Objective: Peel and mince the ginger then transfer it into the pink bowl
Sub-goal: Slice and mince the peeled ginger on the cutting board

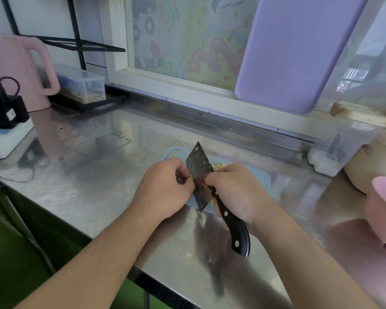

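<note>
My right hand (234,192) grips the black handle of a cleaver (198,166), holding it tilted above a pale blue cutting board (172,153). Bits of ginger stick to the blade's flat side. My left hand (165,188) has its fingers curled against that blade face, thumb and fingertips touching the metal. A small pile of minced ginger (218,166) shows on the board just behind my right hand. The pink bowl (383,210) stands at the right edge of the steel counter.
A pink kettle (13,70), a power strip with plugs (5,134) and a clear box (83,83) on a black rack stand at the left. A purple board (294,52) leans on the window. At right sit a clear container (341,150) and a cream pot (370,161).
</note>
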`<state>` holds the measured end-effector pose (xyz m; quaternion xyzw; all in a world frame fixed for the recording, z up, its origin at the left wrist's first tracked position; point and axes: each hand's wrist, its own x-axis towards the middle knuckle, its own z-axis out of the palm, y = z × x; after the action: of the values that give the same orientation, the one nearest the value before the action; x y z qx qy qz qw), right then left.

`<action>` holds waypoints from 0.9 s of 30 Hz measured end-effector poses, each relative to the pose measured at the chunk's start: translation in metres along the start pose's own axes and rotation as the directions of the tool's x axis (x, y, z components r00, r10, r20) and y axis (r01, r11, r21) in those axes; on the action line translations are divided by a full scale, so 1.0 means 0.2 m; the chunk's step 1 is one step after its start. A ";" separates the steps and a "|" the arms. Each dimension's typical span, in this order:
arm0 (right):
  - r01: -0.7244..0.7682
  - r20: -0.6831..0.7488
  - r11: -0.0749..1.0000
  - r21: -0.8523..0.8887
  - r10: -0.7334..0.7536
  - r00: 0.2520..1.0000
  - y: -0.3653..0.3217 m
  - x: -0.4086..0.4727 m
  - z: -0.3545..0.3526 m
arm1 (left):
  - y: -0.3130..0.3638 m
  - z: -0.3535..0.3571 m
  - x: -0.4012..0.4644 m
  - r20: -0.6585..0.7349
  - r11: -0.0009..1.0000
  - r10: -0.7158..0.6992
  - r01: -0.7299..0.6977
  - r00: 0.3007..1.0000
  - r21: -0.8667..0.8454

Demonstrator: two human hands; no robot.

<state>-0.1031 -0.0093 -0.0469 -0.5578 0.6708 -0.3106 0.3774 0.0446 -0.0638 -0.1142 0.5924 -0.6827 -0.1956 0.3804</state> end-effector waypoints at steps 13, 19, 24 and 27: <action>-0.091 0.070 0.975 0.204 0.079 0.994 -0.01 -0.03 -0.10 | 0.00 0.00 0.01 0.014 1.000 -0.026 0.026 1.000 -0.008; -0.180 0.076 0.880 0.439 0.163 0.984 -0.01 -0.02 -0.16 | 0.00 -0.01 0.00 0.013 0.999 -0.030 0.030 0.999 -0.023; -0.153 0.000 0.839 0.522 0.179 0.984 0.01 -0.01 -0.19 | 0.00 -0.02 -0.01 0.102 0.996 0.026 -0.017 0.994 -0.089; -0.133 -0.016 0.837 0.531 0.168 0.986 0.02 0.00 -0.20 | 0.00 -0.03 -0.02 0.272 0.990 0.140 -0.130 0.952 -0.054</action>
<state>-0.1395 -0.0081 -0.0295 -0.3683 0.6127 -0.4694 0.5183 0.0495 -0.0592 -0.1123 0.5047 -0.7640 -0.2618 0.3050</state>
